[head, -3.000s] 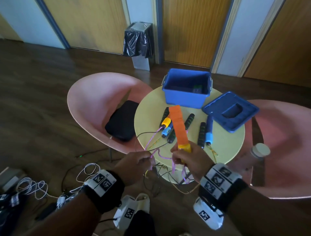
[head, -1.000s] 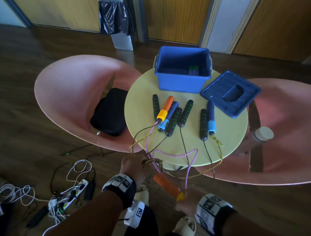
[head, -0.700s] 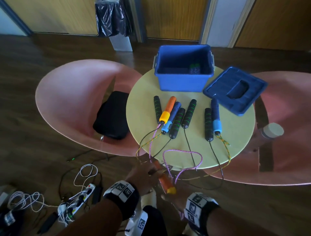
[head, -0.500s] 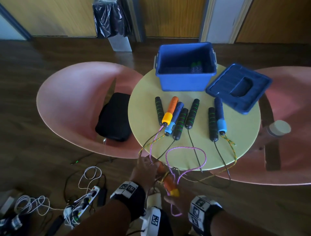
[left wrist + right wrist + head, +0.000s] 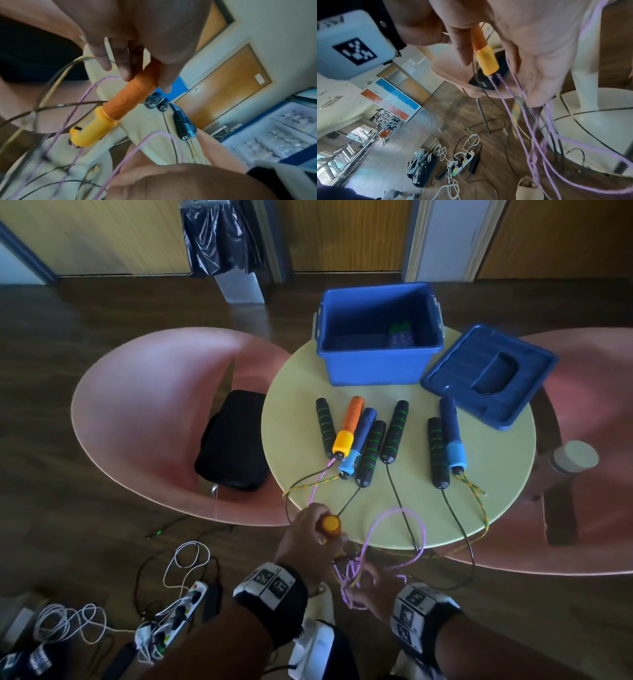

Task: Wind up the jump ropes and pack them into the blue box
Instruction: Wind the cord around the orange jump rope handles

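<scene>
Below the table (image 5: 507, 474) edge: my left hand (image 5: 305, 539) grips the orange handle (image 5: 126, 100) as a winding core; my right hand (image 5: 373, 587), fingers loosely curled, gathers pink rope (image 5: 394, 529) loops. Box (image 5: 376, 364) waits open, far side.

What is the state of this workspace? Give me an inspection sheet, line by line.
Surface: round yellow table.
Job's things: open blue box with something dark inside; blue lid beside it; seven rope handles lying on the table.
Clutter: capped bottle on the right chair.
Hands: left hand grips the orange handle; right hand gathers the purple rope.
Cables: power strip and white cord on the floor.
Surroundings: pink chairs, black cushion, bagged bin.
</scene>
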The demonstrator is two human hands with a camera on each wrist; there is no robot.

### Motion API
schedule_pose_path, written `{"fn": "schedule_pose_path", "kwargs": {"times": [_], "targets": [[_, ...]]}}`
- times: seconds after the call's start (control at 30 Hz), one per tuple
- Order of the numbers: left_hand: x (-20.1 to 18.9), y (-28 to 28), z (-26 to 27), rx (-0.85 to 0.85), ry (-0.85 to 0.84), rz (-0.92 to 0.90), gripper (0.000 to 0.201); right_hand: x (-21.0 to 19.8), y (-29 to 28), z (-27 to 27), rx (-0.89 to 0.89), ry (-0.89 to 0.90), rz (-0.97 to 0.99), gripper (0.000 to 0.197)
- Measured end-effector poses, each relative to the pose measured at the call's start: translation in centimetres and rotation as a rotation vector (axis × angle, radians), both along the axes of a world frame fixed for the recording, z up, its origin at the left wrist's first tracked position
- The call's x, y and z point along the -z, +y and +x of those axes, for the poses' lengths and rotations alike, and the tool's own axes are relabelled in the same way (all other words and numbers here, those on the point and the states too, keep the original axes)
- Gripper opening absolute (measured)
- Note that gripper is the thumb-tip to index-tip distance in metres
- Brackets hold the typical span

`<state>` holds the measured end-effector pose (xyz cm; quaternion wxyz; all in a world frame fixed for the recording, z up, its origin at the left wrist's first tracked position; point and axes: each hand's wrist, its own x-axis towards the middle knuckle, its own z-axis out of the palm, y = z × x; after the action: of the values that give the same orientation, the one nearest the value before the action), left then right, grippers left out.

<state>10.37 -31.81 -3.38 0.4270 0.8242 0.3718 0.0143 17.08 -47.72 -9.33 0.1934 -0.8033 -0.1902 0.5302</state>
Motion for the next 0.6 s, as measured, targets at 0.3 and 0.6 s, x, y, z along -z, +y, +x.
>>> {"fn": "schedule_pose_path", "kwargs": {"times": [0.3,0.6], "targets": [[-8.2,0.6,1.9,-0.041,-0.368,0.072,0.029,-7.2,1.9,4.5,0.098,-0.167,0.142,0.061],[-16.1,0.1,4.0,0.014,-0.806,-0.288,0.051,-22.3,5.2,7.0,0.344,-0.011,0.775,0.037]]}}
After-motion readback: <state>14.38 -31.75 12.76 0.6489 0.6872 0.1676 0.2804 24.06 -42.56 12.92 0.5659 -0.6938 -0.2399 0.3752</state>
